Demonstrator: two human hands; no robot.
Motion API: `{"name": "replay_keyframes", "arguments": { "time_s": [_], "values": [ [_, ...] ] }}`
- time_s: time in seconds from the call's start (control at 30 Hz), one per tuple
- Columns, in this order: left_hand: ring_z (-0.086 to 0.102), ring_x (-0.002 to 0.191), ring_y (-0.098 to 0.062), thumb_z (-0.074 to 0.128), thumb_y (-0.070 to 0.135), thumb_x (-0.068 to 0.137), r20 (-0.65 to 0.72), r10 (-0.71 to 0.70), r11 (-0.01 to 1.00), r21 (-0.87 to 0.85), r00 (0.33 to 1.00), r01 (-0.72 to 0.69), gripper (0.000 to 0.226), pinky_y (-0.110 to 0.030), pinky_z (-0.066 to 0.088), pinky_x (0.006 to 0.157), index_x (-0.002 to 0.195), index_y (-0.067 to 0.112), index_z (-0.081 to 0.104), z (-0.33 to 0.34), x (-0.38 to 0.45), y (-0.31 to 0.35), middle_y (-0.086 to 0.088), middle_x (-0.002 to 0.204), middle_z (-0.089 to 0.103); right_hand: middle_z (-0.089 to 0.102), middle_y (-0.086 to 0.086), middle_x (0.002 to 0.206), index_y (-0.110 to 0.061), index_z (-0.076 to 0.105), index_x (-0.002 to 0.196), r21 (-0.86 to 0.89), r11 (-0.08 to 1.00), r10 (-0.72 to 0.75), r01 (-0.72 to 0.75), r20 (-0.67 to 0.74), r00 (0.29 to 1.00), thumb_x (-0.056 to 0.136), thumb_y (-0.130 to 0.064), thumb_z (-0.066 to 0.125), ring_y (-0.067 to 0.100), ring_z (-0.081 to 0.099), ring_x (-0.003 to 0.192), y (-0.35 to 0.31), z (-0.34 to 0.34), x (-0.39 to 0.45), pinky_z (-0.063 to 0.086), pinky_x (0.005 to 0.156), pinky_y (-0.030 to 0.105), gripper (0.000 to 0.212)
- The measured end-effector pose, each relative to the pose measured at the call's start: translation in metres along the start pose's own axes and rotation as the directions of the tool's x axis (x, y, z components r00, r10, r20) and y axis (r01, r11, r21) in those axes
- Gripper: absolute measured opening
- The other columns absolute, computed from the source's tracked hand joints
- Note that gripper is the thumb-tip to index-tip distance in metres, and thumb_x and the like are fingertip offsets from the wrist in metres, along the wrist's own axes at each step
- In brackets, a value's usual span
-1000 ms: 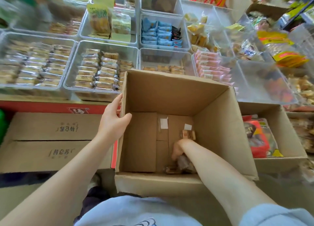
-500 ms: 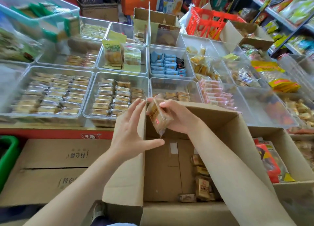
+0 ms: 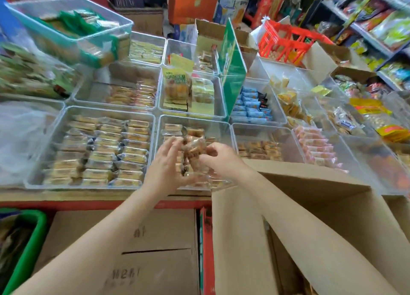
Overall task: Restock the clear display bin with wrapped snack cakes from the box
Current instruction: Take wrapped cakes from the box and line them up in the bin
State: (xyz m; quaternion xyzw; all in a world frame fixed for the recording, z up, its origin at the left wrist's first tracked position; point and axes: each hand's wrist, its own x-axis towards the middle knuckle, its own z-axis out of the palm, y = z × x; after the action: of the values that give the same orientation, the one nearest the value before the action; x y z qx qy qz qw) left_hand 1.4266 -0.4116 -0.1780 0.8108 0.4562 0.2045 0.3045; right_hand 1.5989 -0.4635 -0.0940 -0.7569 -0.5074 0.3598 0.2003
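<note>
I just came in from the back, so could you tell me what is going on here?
A person is restocking snacks. Both hands, left hand and right hand, hold a small bunch of wrapped snack cakes over the clear display bin, which already holds some. The open cardboard box stands just in front, on the right.

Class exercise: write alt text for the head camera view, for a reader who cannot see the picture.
Seen from above, a person's left hand and right hand together hold a small bundle of wrapped snack cakes over a clear display bin partly filled with similar cakes. An open cardboard box stands at the lower right, with other clear bins of packaged snacks around.
</note>
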Motion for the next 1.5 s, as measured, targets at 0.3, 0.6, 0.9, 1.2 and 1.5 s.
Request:
{"name": "replay_keyframes", "arguments": {
  "time_s": [0.3,0.6,0.9,1.2,1.5],
  "values": [
    [-0.018,0.155,-0.028,0.035,0.058,0.103,0.134,-0.257,0.919,0.341,0.957,0.199,0.086,-0.046,0.004,0.128,0.161,0.017,-0.015,0.047,0.039,-0.103,-0.009,0.165,-0.027,0.042,0.006,0.122,-0.019,0.055,0.129,-0.090,0.981,0.135,-0.174,-0.334,0.933,0.091,-0.025,0.061,0.021,0.051,0.105,0.016,0.001,0.136,0.039,0.085,0.029,0.039],
    [-0.020,0.154,-0.030,0.021,0.052,0.105,0.119,-0.224,0.902,0.401,0.967,0.159,0.076,-0.046,-0.001,0.128,0.157,0.014,-0.020,0.051,0.091,-0.114,-0.010,0.165,-0.023,0.047,0.008,0.133,-0.031,0.050,0.135,-0.249,0.950,0.161,-0.188,-0.125,0.979,0.099,-0.022,0.055,0.024,0.053,0.112,0.049,0.024,0.225,0.048,0.098,0.041,0.038],
    [-0.022,0.153,-0.033,0.016,0.050,0.102,0.134,-0.169,0.874,0.478,0.976,0.085,0.077,-0.052,0.003,0.127,0.158,0.009,-0.018,0.047,0.142,-0.122,-0.014,0.165,-0.023,0.042,0.001,0.120,-0.028,0.050,0.131,-0.152,0.985,0.035,-0.081,-0.282,0.959,0.099,-0.026,0.054,0.015,0.046,0.103,0.054,0.027,0.235,0.039,0.087,0.030,0.032],
    [-0.011,0.156,-0.025,0.023,0.059,0.102,0.445,0.193,0.774,0.479,0.874,-0.415,0.079,-0.050,-0.002,0.127,0.161,0.019,-0.009,0.050,0.158,-0.112,-0.006,0.168,-0.011,0.059,0.002,0.122,-0.026,0.041,0.129,0.066,0.992,0.117,-0.110,-0.109,0.987,0.108,-0.045,0.030,0.021,0.057,0.110,0.059,0.043,0.241,0.042,0.091,0.038,0.030],
    [-0.002,0.156,-0.037,0.017,0.074,0.097,0.506,0.093,0.769,0.510,0.858,-0.384,0.083,-0.059,0.011,0.123,0.163,0.028,-0.002,0.063,0.181,-0.102,0.003,0.171,0.001,0.060,0.008,0.115,-0.025,0.037,0.125,0.185,0.978,0.142,-0.102,-0.219,0.965,0.107,-0.042,0.035,0.023,0.065,0.097,0.074,0.039,0.241,0.055,0.079,0.038,0.025]
  ]
}}
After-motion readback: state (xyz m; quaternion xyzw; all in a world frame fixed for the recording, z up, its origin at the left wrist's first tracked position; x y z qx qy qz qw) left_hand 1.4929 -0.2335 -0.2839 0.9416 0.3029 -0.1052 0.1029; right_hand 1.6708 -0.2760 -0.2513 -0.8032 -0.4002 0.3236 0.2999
